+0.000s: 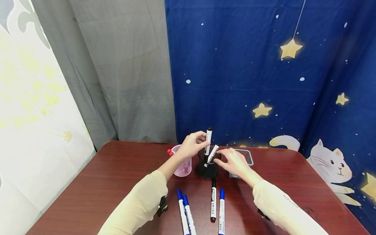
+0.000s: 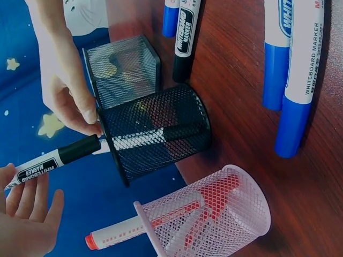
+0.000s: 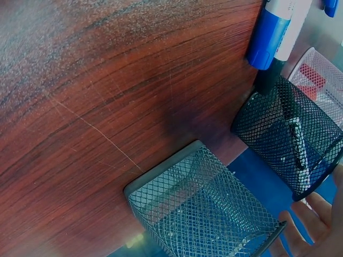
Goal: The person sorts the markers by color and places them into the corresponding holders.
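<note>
My left hand [image 1: 195, 143] pinches a black-capped whiteboard marker [image 1: 208, 140] upright, its black lower end at the mouth of the black mesh pen cup [image 1: 209, 173]. In the left wrist view that marker [image 2: 40, 165] slants toward the rim. Another black-and-white marker [image 1: 213, 152] leans inside the cup and shows through the mesh. My right hand [image 1: 235, 161] is at the cup's right side, thumb and fingers spread apart near the rim. In the right wrist view its fingers [image 3: 313, 214] are beside the rim; whether they press it is unclear.
Left of the black cup stands a pink mesh cup [image 1: 182, 171] with red markers. A grey rectangular mesh holder [image 3: 198, 203] is on the right. Nearer on the table [image 1: 132, 163] lie a black-capped marker [image 1: 213, 202] and several blue-capped markers [image 1: 221, 212]. Curtains [image 1: 141, 71] hang behind.
</note>
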The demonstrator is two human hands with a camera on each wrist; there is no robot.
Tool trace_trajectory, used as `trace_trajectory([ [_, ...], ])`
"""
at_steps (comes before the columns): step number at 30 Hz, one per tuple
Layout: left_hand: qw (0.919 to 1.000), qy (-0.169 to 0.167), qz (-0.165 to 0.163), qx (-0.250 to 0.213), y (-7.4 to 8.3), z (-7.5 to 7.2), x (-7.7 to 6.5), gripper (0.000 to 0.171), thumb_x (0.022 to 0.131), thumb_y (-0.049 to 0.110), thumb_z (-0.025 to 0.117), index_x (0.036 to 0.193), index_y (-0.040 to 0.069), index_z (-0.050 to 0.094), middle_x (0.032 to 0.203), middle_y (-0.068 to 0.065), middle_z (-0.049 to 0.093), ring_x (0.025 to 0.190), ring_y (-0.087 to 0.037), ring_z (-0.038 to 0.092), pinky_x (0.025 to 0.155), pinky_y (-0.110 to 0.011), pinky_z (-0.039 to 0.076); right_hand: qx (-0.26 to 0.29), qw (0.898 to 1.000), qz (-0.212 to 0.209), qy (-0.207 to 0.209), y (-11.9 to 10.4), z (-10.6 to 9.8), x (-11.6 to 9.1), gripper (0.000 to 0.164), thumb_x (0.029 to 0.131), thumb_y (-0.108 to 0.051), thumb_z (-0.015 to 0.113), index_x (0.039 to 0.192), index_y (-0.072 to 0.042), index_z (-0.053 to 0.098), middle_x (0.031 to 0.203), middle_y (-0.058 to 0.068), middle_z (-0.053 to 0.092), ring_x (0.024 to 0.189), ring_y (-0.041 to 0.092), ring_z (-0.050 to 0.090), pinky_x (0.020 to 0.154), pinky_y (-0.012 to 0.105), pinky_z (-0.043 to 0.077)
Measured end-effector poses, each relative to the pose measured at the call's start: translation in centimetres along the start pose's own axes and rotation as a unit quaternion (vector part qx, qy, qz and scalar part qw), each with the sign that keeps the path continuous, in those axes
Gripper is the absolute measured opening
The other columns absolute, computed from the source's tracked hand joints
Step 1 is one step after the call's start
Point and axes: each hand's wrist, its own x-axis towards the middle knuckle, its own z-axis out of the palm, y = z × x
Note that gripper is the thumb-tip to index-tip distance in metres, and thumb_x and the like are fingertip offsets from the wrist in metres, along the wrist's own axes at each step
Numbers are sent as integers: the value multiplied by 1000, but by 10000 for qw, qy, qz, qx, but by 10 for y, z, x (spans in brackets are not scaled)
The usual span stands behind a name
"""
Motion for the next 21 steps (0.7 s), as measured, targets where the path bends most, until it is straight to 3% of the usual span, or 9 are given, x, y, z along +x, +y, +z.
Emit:
trace_trajectory([
  [21,9996,236,-107,144,-10,9,8,20,80,12,65,95,0,60,85,-9,63,76,-17,62,66,-23,47,-44,9999,-95,72,-1,0,0,37,78,-40,64,101,-11,64,87,2,62,78,18,53,61,35,44],
])
